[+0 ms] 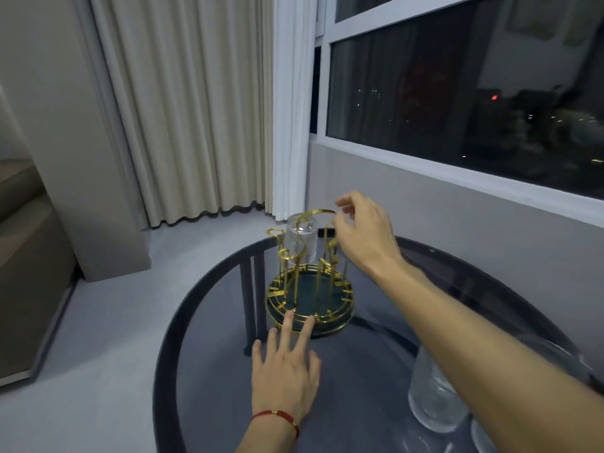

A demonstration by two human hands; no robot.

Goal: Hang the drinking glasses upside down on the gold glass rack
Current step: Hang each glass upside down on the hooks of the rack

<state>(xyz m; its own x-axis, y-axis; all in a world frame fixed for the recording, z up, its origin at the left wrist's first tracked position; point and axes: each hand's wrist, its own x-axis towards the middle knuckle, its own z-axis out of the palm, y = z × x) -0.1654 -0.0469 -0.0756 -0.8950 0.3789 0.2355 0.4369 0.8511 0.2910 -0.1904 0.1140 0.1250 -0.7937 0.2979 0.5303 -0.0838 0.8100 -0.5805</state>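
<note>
While I look down on the round dark-glass worktop (359,380), pale curtains (196,103) and a night-dark window (464,93) fill the corner behind it. On the worktop's far side stands the rack (309,289), gold prongs rising from a dark green base. One glass (300,241) hangs upside down on a far prong. My left hand (287,364) is spread, fingertips touching the base rim. My right hand (362,233) pinches the rack's top loop. More glasses (431,397) wait near right, partly behind my forearm.
</note>
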